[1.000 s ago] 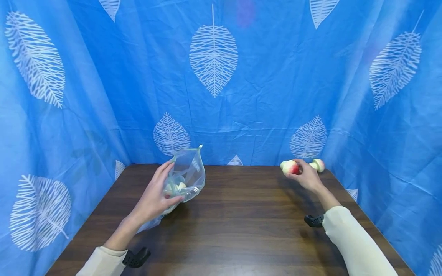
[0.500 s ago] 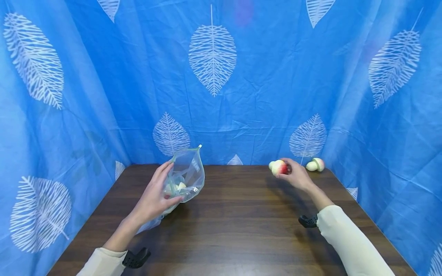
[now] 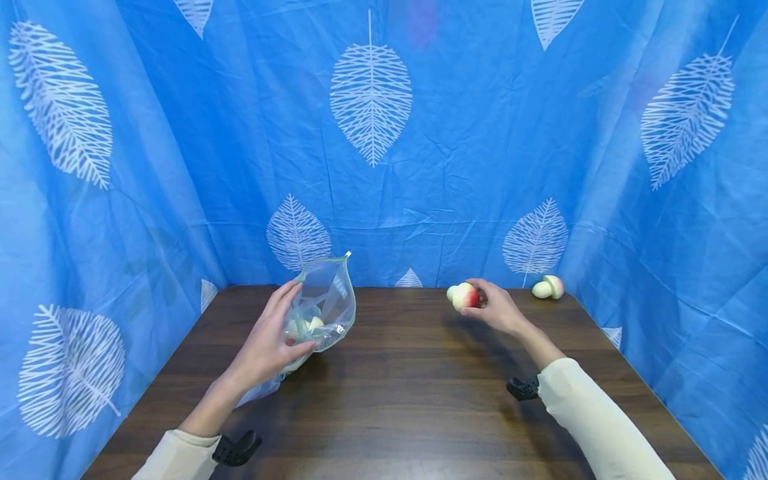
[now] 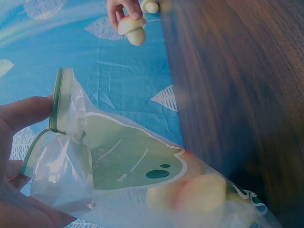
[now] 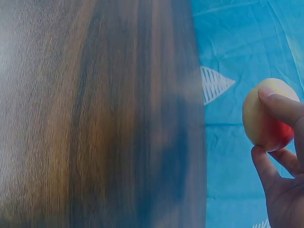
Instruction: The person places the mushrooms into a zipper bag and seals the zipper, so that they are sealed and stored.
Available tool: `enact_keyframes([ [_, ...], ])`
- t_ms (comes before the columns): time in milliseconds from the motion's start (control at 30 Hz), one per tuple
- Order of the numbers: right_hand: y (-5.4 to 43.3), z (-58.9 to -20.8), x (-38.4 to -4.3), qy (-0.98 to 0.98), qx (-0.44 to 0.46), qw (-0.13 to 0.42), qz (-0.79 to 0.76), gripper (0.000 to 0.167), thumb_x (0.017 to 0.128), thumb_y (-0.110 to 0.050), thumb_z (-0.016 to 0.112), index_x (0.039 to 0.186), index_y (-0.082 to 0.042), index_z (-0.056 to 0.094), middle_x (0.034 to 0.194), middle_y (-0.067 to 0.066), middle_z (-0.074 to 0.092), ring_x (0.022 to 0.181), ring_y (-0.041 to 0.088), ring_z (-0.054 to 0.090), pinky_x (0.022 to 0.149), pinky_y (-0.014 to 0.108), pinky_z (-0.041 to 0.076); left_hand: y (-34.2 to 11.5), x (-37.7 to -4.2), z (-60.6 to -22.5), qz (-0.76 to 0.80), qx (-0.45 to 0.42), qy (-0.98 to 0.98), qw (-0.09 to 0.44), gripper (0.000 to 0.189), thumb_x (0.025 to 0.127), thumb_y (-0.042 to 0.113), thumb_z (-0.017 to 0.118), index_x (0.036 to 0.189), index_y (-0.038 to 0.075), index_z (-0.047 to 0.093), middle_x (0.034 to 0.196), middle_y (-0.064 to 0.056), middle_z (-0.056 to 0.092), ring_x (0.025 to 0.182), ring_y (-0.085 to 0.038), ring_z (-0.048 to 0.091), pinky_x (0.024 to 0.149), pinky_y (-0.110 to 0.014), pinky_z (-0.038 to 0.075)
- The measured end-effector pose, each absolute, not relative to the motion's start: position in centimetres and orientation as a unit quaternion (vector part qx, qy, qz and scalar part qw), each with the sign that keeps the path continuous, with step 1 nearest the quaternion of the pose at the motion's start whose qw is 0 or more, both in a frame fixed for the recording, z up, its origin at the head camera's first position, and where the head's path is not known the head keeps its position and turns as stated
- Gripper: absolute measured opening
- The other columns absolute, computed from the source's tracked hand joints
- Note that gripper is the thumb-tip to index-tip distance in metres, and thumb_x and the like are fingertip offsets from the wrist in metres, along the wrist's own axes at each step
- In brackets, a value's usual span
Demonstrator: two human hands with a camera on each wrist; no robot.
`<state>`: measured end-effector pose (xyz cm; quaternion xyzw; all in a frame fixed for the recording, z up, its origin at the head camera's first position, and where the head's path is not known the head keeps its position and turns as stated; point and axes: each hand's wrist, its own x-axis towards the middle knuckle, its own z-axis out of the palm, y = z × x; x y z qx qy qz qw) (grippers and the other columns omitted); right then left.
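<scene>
A clear zip bag [image 3: 337,293] with a green seal strip stands at the left, its mouth spread wide. My left hand [image 3: 267,343] holds the bag by its rim, thumb on one side and fingers on the other. Inside, pale and reddish rounded pieces [image 4: 204,192] show through the plastic in the left wrist view. Over the far right of the table, my right hand [image 3: 501,312] pinches a mushroom [image 3: 463,297] by its red and cream cap, with the pale stem pointing away to the left. In the right wrist view, thumb and fingertips press the cap [image 5: 259,116] from opposite sides.
Another mushroom [image 3: 549,287] lies at the far right corner of the dark wooden table [image 3: 408,400]. A blue curtain [image 3: 444,167] with white leaf prints encloses the back and both sides, close to the table's edges.
My right hand has carried the mushroom leftward, away from the other mushroom at the corner, which now shows fully. My left hand and the bag have stayed in place.
</scene>
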<state>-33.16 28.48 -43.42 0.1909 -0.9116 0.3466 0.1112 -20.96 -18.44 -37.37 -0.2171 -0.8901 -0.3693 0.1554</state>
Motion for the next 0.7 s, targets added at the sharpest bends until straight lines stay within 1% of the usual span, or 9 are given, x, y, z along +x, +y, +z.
enact_keyframes([
  [100,28.0,-43.4,-33.1,-0.908,0.198,0.109,0.352,0.067,0.086,-0.015,0.087,0.141,0.003,0.055,0.126,0.025,0.063,0.111,0.041,0.064,0.089,0.053,0.056,-18.4,-21.0,-37.4,-0.37,-0.218,-0.89,0.155,0.099,0.081,0.01,0.091,0.159,0.001,0.031,0.164,-0.018,0.024,0.138,-0.043,0.04,0.077,-0.043,0.062],
  [300,27.0,-43.2,-33.2,-0.909,0.204,0.099,0.35,0.068,0.086,-0.016,0.087,0.143,0.002,0.054,0.129,0.024,0.061,0.111,0.039,0.063,0.089,0.051,0.057,-18.5,-21.0,-37.5,-0.372,-0.221,-0.888,0.156,0.099,0.081,0.009,0.091,0.159,0.001,0.031,0.164,-0.017,0.024,0.139,-0.043,0.04,0.077,-0.044,0.062],
  [533,25.7,-42.9,-33.1,-0.901,0.221,0.099,0.36,0.069,0.084,-0.014,0.088,0.142,0.003,0.055,0.127,0.022,0.063,0.108,0.035,0.065,0.087,0.048,0.058,-18.4,-21.0,-37.6,-0.375,-0.224,-0.886,0.155,0.099,0.081,0.009,0.09,0.16,0.001,0.03,0.164,-0.018,0.024,0.139,-0.043,0.04,0.077,-0.047,0.061],
  [700,24.8,-42.7,-32.9,-0.895,0.232,0.098,0.368,0.07,0.084,-0.013,0.088,0.143,0.003,0.055,0.129,0.021,0.062,0.107,0.033,0.065,0.087,0.046,0.058,-18.3,-21.0,-37.7,-0.376,-0.226,-0.886,0.153,0.099,0.081,0.008,0.09,0.16,0.001,0.03,0.164,-0.018,0.024,0.139,-0.042,0.04,0.077,-0.044,0.062],
])
